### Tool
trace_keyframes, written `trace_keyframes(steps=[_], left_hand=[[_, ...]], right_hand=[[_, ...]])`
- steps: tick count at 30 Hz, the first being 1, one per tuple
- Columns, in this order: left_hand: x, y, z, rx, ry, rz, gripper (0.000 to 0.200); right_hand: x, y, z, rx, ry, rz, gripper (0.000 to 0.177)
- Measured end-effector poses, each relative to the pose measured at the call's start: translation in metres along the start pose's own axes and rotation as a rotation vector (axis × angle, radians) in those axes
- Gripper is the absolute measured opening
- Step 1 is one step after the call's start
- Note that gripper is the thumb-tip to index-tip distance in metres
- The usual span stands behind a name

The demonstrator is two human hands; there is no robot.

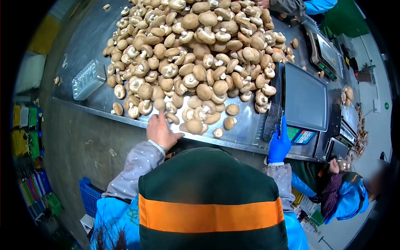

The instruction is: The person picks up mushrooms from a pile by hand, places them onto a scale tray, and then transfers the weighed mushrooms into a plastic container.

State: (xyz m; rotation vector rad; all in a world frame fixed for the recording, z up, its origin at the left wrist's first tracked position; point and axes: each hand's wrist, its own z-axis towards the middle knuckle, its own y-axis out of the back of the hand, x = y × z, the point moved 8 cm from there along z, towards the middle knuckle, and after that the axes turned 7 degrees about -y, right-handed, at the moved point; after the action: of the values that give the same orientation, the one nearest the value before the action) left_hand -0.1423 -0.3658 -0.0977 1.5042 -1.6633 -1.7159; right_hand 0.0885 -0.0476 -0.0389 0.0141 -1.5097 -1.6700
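Note:
A large heap of brown-capped mushrooms [200, 62] covers the metal table, some with pale stems turned up. My left hand [161, 132], bare, is at the table's front edge with thumb and fingers apart. Its fingertips reach the nearest mushrooms of the heap, and nothing is held in it. A blue glove covers my right hand [279, 146], whose fingers are on the edge of a clear plastic tray [270, 121]. That tray stands beside a scale with a grey weighing plate [306, 96]. Several loose mushrooms [204, 116] lie between my two hands.
Another clear plastic tray [88, 79] sits at the table's left. A second scale [325, 54] is at the back right. Across the table a co-worker's sleeve [289, 6] shows, and another person [343, 193] works at my right. A blue crate [89, 196] stands at lower left.

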Motion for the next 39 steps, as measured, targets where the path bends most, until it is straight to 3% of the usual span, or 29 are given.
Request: trace_keyframes(steps=[2, 3, 9, 12, 13, 16, 17, 18, 20, 21, 24, 26, 27, 28, 30, 31, 32, 34, 37, 38, 39], left_hand=[[0.013, -0.018, 0.001, -0.034, -0.08, -0.062, 0.113], [0.007, -0.025, 0.004, -0.04, -0.109, -0.11, 0.115], [-0.022, -0.056, 0.026, -0.021, -0.076, -0.321, 0.126], [-0.035, -0.069, 0.029, -0.022, -0.036, -0.415, 0.11], [-0.041, -0.07, 0.027, -0.028, -0.038, -0.428, 0.104], [-0.041, -0.082, 0.028, -0.014, -0.09, -0.53, 0.1], [-0.044, -0.092, 0.025, 0.061, -0.098, -0.709, 0.097], [-0.054, -0.095, 0.023, 0.135, -0.107, -0.89, 0.094], [-0.066, -0.077, 0.018, 0.155, -0.096, -0.822, 0.098], [-0.066, -0.073, 0.021, 0.148, -0.109, -0.847, 0.1], [-0.073, -0.083, 0.032, 0.119, -0.183, -0.857, 0.107], [-0.08, -0.096, 0.037, 0.069, -0.207, -0.672, 0.113], [-0.081, -0.119, 0.043, 0.129, -0.192, -0.85, 0.117], [-0.091, -0.112, 0.043, 0.048, -0.233, -0.809, 0.117], [-0.106, -0.099, 0.04, 0.082, -0.26, -0.762, 0.12], [-0.113, -0.09, 0.035, 0.082, -0.272, -0.696, 0.12], [-0.119, -0.081, 0.032, 0.081, -0.285, -0.63, 0.121], [-0.133, -0.071, 0.029, 0.162, -0.357, -0.731, 0.115], [-0.151, -0.04, 0.02, 0.193, -0.462, -0.762, 0.109], [-0.154, -0.028, 0.022, 0.044, -0.557, -0.796, 0.103], [-0.158, -0.021, 0.026, 0.026, -0.587, -0.732, 0.098]], right_hand=[[-0.014, -0.017, -0.012, 0.103, -0.021, -0.095, 0.056], [-0.006, -0.033, -0.019, 0.234, -0.13, -0.11, 0.056], [0.021, -0.097, -0.036, 0.124, -0.124, 0.291, 0.055], [0.005, -0.119, -0.04, 0.287, -0.459, 0.668, 0.052], [-0.004, -0.125, -0.042, 0.25, -0.433, 0.676, 0.049], [-0.02, -0.142, -0.043, 0.331, -0.64, 0.801, 0.046], [-0.026, -0.152, -0.05, 0.384, -0.834, 1.03, 0.047], [-0.019, -0.14, -0.045, 0.363, -0.748, 0.978, 0.048], [-0.002, -0.116, -0.037, 0.323, -0.578, 0.87, 0.049], [0.001, -0.108, -0.033, 0.254, -0.394, 0.742, 0.048], [0.004, -0.101, -0.037, 0.142, -0.208, 0.512, 0.047], [-0.009, -0.125, -0.039, 0.257, -0.464, 0.649, 0.045], [-0.019, -0.139, -0.036, 0.18, -0.421, 0.741, 0.045], [-0.033, -0.151, -0.039, 0.099, -0.381, 0.83, 0.044], [-0.036, -0.159, -0.037, 0.229, -0.503, 0.962, 0.044], [-0.035, -0.16, -0.041, 0.382, -0.707, 1.036, 0.045], [-0.043, -0.163, -0.039, 0.376, -0.649, 0.985, 0.045], [-0.024, -0.137, -0.043, 0.496, -0.902, 1.065, 0.046], [-0.022, -0.115, -0.033, 0.511, -0.816, 1.189, 0.045], [-0.018, -0.101, -0.03, 0.523, -0.797, 1.144, 0.044], [-0.014, -0.09, -0.026, 0.505, -0.814, 1.154, 0.044]])
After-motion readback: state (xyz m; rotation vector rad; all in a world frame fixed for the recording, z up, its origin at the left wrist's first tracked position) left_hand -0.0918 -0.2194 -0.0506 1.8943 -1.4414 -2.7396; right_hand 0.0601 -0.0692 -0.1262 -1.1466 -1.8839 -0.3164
